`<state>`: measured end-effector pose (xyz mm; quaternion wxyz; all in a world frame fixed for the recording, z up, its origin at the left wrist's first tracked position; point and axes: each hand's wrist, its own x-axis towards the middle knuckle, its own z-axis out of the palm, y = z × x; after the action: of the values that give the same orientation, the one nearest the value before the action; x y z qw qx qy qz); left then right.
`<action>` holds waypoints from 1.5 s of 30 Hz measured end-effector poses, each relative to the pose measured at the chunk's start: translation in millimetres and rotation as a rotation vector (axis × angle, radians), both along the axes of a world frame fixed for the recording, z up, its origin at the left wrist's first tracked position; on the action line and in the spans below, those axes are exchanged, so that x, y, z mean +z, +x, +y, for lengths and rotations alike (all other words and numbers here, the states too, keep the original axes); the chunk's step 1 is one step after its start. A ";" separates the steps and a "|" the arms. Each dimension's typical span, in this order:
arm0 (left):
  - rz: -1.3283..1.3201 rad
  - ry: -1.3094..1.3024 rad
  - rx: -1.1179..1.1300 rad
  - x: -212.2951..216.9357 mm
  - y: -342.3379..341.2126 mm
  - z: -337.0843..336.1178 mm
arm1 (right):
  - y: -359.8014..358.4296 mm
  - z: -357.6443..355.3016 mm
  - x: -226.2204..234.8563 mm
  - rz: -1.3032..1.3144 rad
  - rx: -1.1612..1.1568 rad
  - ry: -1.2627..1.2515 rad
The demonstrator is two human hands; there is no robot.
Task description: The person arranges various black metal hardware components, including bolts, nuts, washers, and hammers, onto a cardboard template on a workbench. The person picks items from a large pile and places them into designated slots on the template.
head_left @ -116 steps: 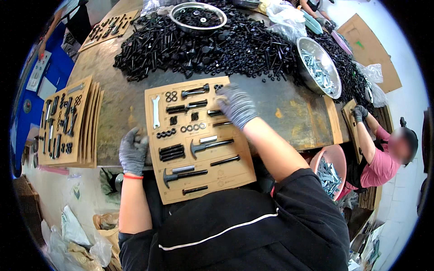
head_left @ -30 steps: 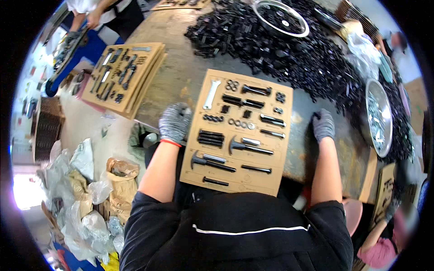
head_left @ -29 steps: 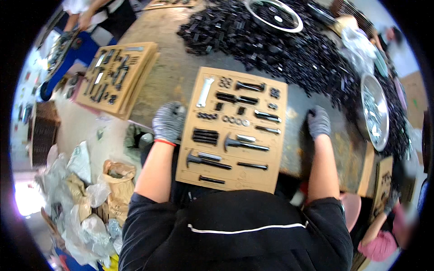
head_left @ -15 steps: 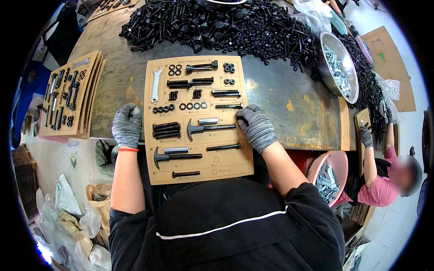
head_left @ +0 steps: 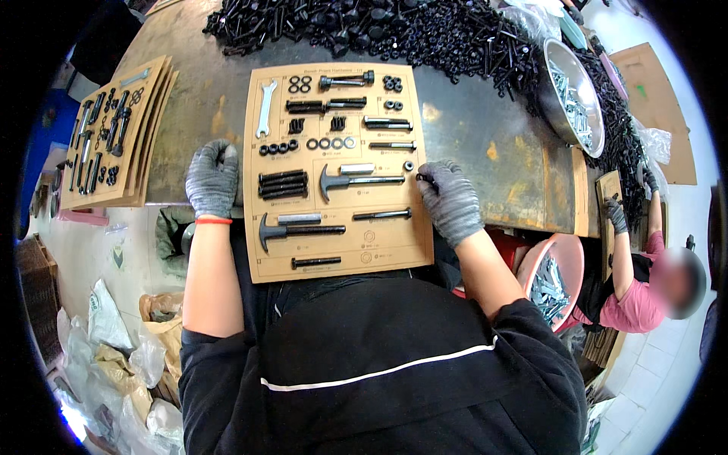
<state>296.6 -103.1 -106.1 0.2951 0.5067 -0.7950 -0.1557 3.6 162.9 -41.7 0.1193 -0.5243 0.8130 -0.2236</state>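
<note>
A brown cardboard hardware board lies in front of me, partly over the table edge. Fixed on it are a silver wrench, black bolts, nuts, washers, silver sleeves and two black T-shaped hook pieces. My right hand, in a grey knit glove, is closed at the board's right edge, pinching a small black nut. Just beside those fingertips a single nut sits on the board. My left hand, gloved likewise, is curled closed left of the board; its contents are hidden.
Loose black bolts and nuts heap along the far table. A metal bowl of silver parts stands at right, a pink basin below it. Similar filled boards stack at left. A co-worker in pink is at far right.
A nut now shows on the board near my right fingertips, where none was visible before. Board, table and hands appear higher in the picture. A small black nut now shows in my right fingers.
</note>
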 end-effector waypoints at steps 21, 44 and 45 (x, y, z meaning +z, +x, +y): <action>-0.024 0.000 -0.014 8.2 -4.9 1.7 | 81.0 40.8 3.8 -0.137 0.294 0.029; 1.146 1.336 0.078 95.2 -32.3 69.2 | 3.9 -21.2 -30.8 -1.206 -0.532 -0.547; 1.153 1.302 0.118 96.9 -31.7 67.4 | 2.4 -23.7 -31.5 -1.209 -0.546 -0.559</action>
<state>264.9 -35.7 -9.2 0.3110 0.4570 -0.2470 -0.7959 5.9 139.2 -73.2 0.3498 -0.0976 0.6191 -0.6963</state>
